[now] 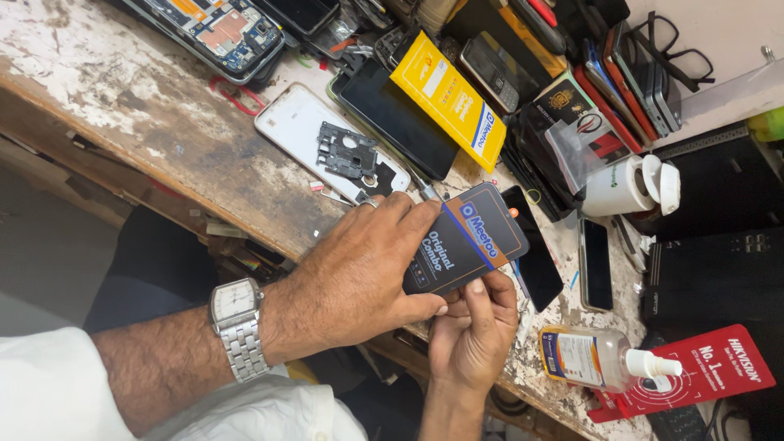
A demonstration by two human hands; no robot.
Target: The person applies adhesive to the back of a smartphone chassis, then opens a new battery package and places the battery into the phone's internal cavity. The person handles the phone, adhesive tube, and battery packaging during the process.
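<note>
Your left hand (359,265) is clamped over the near end of the flat dark box (467,238), and your right hand (474,327) pinches its lower edge from below, so it's held up just above the worn bench edge (163,139). I'd say keep that left grip flat and work the edge slowly. The spray bottle (600,359) and loose black phone (595,263) sit close.

Flat box (465,238) held over bench edge (245,204); spray bottle (600,359) right; phones (596,263) behind.
</note>
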